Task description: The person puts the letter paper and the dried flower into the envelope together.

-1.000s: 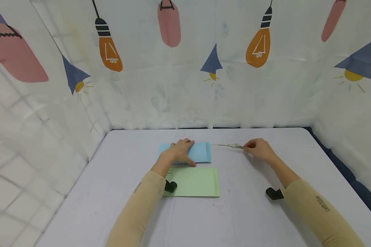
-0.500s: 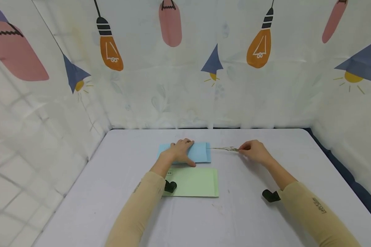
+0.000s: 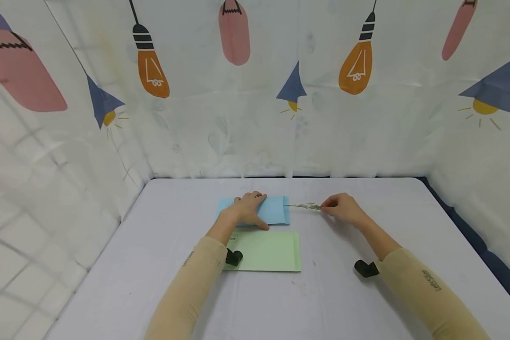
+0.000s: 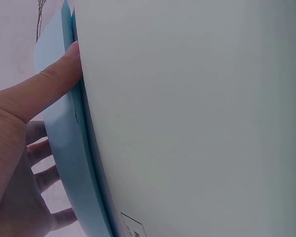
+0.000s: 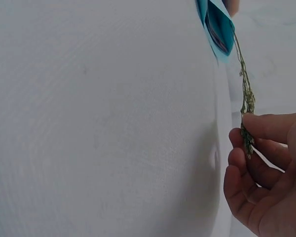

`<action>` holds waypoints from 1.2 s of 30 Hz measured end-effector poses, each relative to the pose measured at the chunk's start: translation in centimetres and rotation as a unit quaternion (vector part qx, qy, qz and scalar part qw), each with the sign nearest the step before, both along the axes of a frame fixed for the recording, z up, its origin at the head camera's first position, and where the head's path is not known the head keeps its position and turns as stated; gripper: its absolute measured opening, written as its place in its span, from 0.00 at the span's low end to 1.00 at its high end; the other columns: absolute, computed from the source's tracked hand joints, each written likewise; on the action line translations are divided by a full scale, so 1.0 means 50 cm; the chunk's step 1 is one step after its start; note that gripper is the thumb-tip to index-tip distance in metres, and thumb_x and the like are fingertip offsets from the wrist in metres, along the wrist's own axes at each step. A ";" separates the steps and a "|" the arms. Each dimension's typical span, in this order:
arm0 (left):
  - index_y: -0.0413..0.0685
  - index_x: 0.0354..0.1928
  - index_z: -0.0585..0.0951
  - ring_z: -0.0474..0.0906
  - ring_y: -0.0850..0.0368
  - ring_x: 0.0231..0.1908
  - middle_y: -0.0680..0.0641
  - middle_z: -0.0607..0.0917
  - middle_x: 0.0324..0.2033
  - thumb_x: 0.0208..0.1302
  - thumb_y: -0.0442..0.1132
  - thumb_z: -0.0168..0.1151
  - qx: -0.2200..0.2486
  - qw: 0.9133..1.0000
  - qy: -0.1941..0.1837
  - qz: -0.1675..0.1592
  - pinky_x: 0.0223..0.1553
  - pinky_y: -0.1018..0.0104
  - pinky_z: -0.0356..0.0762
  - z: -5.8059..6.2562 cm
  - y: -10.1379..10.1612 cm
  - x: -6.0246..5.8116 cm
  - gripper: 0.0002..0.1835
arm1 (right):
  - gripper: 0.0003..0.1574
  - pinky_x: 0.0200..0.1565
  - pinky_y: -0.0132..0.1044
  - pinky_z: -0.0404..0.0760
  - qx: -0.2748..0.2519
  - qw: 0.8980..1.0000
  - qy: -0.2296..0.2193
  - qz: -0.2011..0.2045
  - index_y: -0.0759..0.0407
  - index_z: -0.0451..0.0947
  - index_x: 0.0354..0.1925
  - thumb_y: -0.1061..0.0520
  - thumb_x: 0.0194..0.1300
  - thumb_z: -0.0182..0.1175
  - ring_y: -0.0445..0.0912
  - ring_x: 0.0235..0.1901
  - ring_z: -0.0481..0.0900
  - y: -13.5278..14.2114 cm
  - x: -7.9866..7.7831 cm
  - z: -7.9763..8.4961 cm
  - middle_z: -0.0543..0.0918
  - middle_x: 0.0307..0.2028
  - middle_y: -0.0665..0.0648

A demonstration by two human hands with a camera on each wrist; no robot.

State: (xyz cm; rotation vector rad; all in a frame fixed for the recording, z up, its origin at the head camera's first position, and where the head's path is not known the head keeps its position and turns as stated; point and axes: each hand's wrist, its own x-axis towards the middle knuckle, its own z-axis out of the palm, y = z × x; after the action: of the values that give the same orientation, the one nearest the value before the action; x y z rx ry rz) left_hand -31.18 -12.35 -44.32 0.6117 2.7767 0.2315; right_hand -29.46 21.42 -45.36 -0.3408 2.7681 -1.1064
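A light blue envelope [image 3: 277,211] lies toward the back of the table, its right end gaping in the right wrist view. My left hand [image 3: 247,211] holds it across its width, thumb [image 4: 59,74] at the near long edge and fingers along the far edge. Between thumb and fingertips, my right hand [image 3: 346,208] pinches the bushy end of a thin dried plant sprig [image 5: 246,94]. The sprig's bare stem points left and reaches the envelope's mouth [image 5: 219,32]; its tip is hidden there.
A pale green envelope [image 3: 272,250] with a small printed box lies just in front of the blue one, partly under the left forearm. Black wrist cameras stick out by both sleeves. White table [image 3: 153,226] surrounds them, with a patterned curtain [image 3: 255,132] behind.
My right hand has moved left with the sprig, bringing the stem from just outside the blue envelope into its open end. The left hand and both envelopes have stayed in place.
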 end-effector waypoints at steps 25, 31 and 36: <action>0.52 0.82 0.56 0.55 0.43 0.75 0.45 0.61 0.76 0.54 0.66 0.76 0.004 1.000 -0.001 0.000 0.67 0.36 0.58 0.001 0.003 -0.003 0.60 | 0.10 0.33 0.36 0.79 -0.103 0.994 -0.025 -0.014 0.60 0.86 0.48 0.57 0.71 0.66 0.48 0.32 0.77 -0.076 -0.018 -0.031 0.85 0.40 0.56; 0.52 0.82 0.56 0.54 0.42 0.75 0.45 0.60 0.76 0.54 0.66 0.76 0.002 1.000 -0.005 0.000 0.67 0.35 0.58 0.001 0.004 -0.003 0.60 | 0.10 0.34 0.36 0.79 -0.119 0.993 -0.024 -0.004 0.62 0.86 0.48 0.58 0.71 0.66 0.48 0.32 0.78 -0.098 -0.021 -0.041 0.86 0.40 0.56; 0.52 0.82 0.56 0.55 0.42 0.75 0.45 0.60 0.76 0.54 0.66 0.76 0.003 1.000 -0.001 0.001 0.67 0.35 0.58 0.001 0.004 -0.002 0.60 | 0.10 0.34 0.36 0.78 -0.124 0.992 -0.026 0.005 0.61 0.86 0.47 0.57 0.71 0.67 0.47 0.32 0.77 -0.121 -0.021 -0.040 0.86 0.38 0.55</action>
State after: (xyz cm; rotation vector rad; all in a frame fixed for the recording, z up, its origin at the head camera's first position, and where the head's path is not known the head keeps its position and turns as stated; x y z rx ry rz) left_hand -31.30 -12.14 -44.29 0.6107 2.7757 0.2398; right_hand -30.53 15.37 -47.37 -0.3461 2.5841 -1.4390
